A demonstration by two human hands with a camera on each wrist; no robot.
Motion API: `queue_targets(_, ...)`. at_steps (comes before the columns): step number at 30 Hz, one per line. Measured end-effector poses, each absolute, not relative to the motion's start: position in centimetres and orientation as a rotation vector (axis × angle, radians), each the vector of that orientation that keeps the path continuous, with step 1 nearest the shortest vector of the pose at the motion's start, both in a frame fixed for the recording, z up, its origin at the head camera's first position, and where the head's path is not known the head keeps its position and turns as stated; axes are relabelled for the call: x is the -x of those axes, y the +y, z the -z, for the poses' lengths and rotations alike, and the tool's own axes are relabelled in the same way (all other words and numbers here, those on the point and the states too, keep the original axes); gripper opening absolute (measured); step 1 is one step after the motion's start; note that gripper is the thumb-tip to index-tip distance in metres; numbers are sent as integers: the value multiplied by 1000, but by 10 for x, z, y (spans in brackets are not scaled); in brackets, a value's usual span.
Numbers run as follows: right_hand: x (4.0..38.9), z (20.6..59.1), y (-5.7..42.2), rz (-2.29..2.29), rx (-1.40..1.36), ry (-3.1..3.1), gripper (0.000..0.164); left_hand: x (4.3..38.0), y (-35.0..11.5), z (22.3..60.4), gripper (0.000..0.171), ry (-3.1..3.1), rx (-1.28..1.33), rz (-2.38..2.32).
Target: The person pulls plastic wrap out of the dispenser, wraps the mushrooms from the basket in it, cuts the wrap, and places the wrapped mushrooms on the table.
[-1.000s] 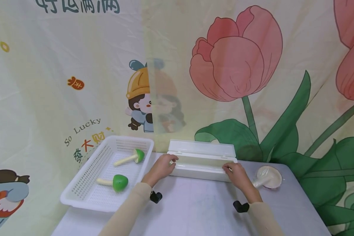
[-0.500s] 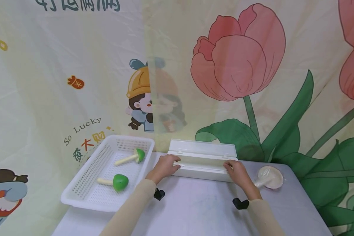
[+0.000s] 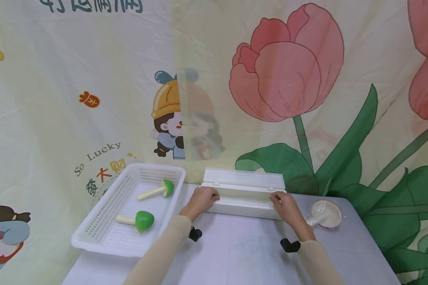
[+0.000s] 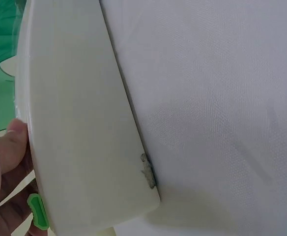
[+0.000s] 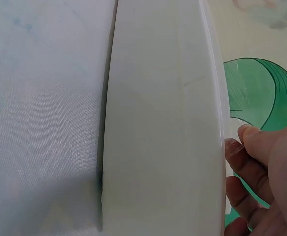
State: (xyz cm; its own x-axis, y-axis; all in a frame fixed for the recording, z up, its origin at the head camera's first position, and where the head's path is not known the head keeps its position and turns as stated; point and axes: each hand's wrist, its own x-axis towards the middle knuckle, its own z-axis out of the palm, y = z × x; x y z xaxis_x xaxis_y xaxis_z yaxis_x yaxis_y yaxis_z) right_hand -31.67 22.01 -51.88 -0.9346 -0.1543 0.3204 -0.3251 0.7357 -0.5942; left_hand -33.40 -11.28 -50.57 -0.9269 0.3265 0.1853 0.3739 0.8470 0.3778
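Note:
A long white cling film box [image 3: 244, 211] stands at the back of the table with its translucent lid [image 3: 244, 178] raised. At its left end, my left hand [image 3: 201, 201] pinches clear film at the opening, with thumb and fingers right at the front rim. My right hand [image 3: 287, 208] does likewise near the right end. A bit of clear film [image 5: 236, 146] shows between that thumb and forefinger in the right wrist view. A green slider piece [image 4: 38, 211] sits below the left fingers at the box edge. The box's front wall [image 4: 84, 123] fills the left wrist view.
To the left, a white perforated basket [image 3: 83, 237] holds two toy mushrooms with green caps [image 3: 144, 221]. A round, plastic-wrapped item with a handle [image 3: 326, 214] lies at the right. A printed cloth with tulips [image 3: 278, 79] hangs close behind the table.
My left hand has moved right along the box's front edge, and its thumb and fingers have closed together. My right hand stays nearly in place at the other end.

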Motion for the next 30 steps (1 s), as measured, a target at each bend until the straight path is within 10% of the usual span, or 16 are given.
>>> queue_targets(30, 308, 490, 221, -1036, -424, -2459, 17, 334, -110, 472, 11, -2628, 670, 905)
